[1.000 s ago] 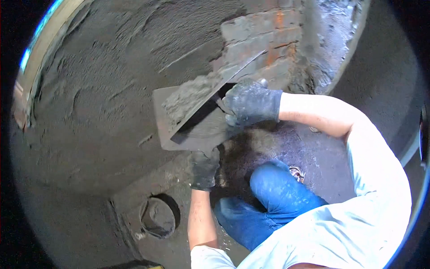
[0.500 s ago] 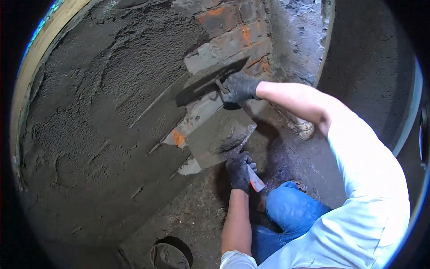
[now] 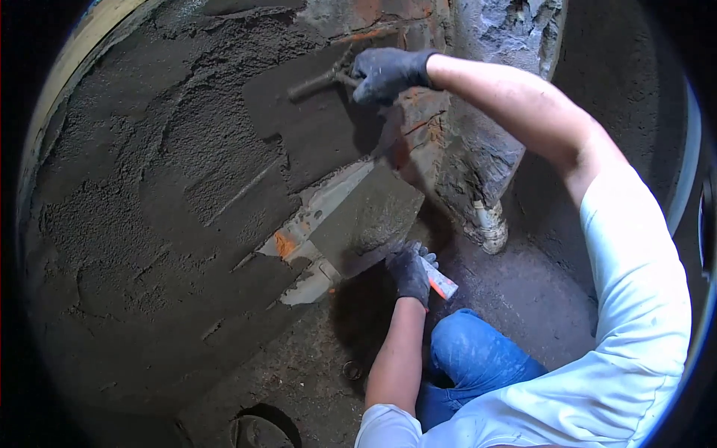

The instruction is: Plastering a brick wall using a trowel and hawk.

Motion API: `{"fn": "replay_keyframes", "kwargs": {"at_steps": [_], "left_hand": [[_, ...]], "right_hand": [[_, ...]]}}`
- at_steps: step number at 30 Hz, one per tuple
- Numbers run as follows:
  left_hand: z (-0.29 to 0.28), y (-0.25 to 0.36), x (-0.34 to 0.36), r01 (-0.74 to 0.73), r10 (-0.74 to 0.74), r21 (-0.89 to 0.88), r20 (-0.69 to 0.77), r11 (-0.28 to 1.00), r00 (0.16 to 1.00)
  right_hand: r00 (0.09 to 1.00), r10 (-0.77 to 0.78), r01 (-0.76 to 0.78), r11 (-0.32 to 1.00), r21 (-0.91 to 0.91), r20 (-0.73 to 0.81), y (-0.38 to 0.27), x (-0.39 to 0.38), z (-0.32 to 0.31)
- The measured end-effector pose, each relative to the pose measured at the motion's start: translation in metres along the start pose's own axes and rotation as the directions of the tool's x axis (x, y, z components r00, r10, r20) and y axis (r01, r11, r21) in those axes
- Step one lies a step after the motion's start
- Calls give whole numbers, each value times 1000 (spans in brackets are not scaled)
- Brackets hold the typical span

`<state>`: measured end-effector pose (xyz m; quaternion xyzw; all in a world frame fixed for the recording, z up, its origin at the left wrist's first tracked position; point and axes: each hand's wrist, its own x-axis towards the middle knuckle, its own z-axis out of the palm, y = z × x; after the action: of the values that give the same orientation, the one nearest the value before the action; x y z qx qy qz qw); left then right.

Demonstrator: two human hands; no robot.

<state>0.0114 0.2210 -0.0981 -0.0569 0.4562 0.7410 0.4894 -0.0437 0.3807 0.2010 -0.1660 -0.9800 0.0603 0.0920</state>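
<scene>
My right hand, in a dark glove, is closed round the grip of a plastering trowel. Its blade lies close to flat on the wall; in the dim light I cannot make out where steel ends and mortar begins. Lower down, my gloved left hand grips a flat, squarish hawk tilted beside the wall, with a little wet mortar on its face. A white and orange handle end sticks out of that fist. Wet grey mortar covers most of the wall, leaving a strip of bare masonry behind the hawk.
Bare brick shows in the corner, next to a rough concrete column with a pale pipe stub at its foot. My bent knee is just below the left hand. A round bucket-like thing stands on the floor at the bottom.
My right hand has gone up the wall with the trowel, whose blade has turned flatter to it. Fresh mortar covers brick there. The left hand and hawk stay nearly in place.
</scene>
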Motion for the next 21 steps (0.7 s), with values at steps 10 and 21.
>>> {"fn": "replay_keyframes", "kwargs": {"at_steps": [10,21], "left_hand": [[-22,-31,42,94,-83,-71,145,993,986],[-9,-12,18,36,-28,-83,104,996,994]], "right_hand": [[877,-218,43,923,-383,-427,35,-3,-39],[981,-132,90,957,-275,-139,-42,-20,30]]}}
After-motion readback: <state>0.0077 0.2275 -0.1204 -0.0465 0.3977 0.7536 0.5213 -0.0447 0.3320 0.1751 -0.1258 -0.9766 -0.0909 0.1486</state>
